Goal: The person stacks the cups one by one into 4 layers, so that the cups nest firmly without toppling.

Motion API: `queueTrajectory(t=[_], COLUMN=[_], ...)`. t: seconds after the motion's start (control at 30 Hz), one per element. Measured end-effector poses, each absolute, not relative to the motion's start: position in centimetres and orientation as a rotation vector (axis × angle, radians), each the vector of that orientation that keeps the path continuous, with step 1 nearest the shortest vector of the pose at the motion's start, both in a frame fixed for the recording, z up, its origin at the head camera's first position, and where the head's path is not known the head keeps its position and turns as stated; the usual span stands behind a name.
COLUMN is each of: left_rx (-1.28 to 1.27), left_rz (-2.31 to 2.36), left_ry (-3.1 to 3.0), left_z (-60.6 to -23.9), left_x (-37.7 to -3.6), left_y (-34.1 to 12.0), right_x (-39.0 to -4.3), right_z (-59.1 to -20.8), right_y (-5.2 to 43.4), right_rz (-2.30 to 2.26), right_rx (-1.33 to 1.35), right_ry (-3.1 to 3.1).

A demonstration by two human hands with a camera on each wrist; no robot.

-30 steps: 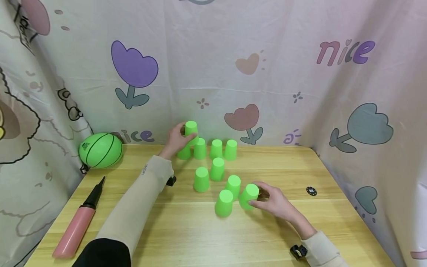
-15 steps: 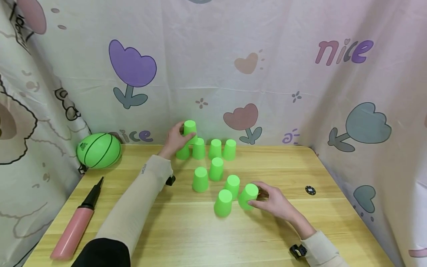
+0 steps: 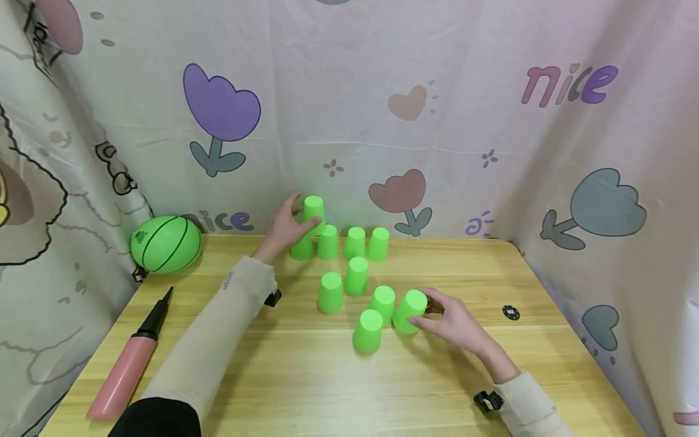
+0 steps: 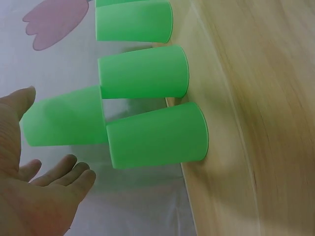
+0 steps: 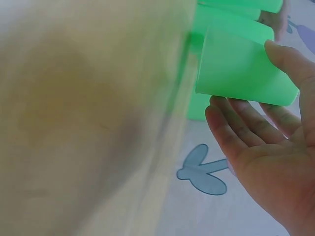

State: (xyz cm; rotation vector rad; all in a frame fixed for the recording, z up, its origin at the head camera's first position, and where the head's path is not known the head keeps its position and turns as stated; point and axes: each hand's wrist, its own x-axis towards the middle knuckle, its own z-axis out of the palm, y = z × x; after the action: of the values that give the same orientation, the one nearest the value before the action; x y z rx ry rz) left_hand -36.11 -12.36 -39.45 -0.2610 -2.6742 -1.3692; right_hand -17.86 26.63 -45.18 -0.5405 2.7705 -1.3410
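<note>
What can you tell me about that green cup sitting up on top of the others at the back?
The top green cup is a plain, smooth, plastic-looking cup, upside down, resting on two cups of the back row near the curtain. It is bright green with no print. The left hand is beside it, fingers spread about its side; the left wrist view shows them apart from it.

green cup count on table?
10 cups: four in the back row, one stacked on them at the left hand, two mid-table, three near the right hand. None seem hidden.
</note>
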Motion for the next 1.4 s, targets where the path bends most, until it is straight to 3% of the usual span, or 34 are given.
queueTrajectory(t=[0.53,1.4], left_rx=[-0.383,-0.697], left_rz=[-1.439,-1.517], left_ry=[-2.500,-2.562], left_z=[-39.8,-45.7], left_x=[-31.0,-23.9], left_y=[-14.5,-13.0], right_x=[-21.2,-29.5], right_z=[-42.0,-38.7], right_y=[26.8,22.4], right_rz=[-1.382,-1.446], right_rx=[-0.544,-0.498], right_ry=[2.854,2.876])
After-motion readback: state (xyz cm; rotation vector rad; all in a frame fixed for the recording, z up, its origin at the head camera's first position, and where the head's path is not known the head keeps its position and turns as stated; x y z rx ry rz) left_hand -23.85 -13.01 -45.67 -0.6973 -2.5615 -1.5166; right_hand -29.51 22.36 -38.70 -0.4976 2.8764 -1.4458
